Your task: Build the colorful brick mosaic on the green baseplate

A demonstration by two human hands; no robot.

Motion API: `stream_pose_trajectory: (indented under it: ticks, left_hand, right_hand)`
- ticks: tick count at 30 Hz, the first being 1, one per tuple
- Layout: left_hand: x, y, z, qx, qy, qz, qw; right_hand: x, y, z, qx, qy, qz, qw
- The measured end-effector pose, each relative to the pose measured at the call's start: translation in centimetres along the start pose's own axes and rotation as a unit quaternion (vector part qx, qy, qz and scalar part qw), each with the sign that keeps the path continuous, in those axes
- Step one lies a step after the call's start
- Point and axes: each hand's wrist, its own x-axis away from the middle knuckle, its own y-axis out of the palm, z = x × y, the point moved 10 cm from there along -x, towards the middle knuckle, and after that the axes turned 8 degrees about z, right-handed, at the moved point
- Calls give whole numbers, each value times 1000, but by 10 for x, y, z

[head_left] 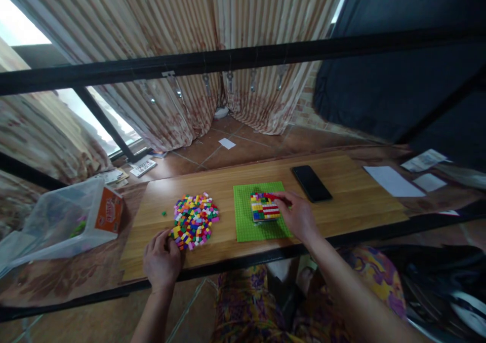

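Note:
A block built of small coloured toy bricks point(265, 208), with white, red, yellow and blue rows, stands on the green baseplate point(243, 229). My right hand point(298, 215) reaches in from the right, thumb and fingers closed on a red brick point(270, 196) at the structure's upper edge. Whether that brick is pressed down or just above the others I cannot tell. To the left lies a heap of loose bricks point(195, 220) in many colours. My left hand point(162, 257) rests at the heap's lower left edge with its fingers curled in; what they hold, if anything, is hidden.
A black phone point(312, 183) lies on the wooden board point(224, 181), right of the baseplate. One green brick point(164, 214) sits apart from the heap. Further left stands a clear plastic box point(64, 221) with an orange label. Papers point(391, 181) lie at the right. A dark bar point(212, 60) crosses behind.

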Motion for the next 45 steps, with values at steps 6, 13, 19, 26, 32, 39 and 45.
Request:
stream_pose_trajectory:
  ticks: [6, 13, 19, 26, 32, 39, 45]
  left_hand:
    - [-2, 0, 3, -8, 18, 0, 1000]
    - [-2, -1, 2, -7, 10, 4, 1000]
    - [-2, -2, 5, -4, 7, -2, 1000]
    - [-2, -1, 4, -13, 5, -1, 1000]
    - [0, 0, 2, -18, 2, -5, 1000]
    - [-1, 1, 0, -33, 6, 7, 999]
    - [0, 1, -1, -31, -6, 2, 1000]
  right_hand:
    - [-33, 17, 15, 73, -39, -46, 996]
    - [-37, 40, 24, 59, -45, -101, 992]
    - [-42, 47, 32, 39, -16, -141, 989]
    - [-41, 57, 31, -6, 5, -188, 982]
    - [-39, 64, 33, -37, 32, -208, 977]
    - [-40, 70, 39, -40, 53, -213, 975]
    - [-40, 72, 41, -49, 64, -214, 973]
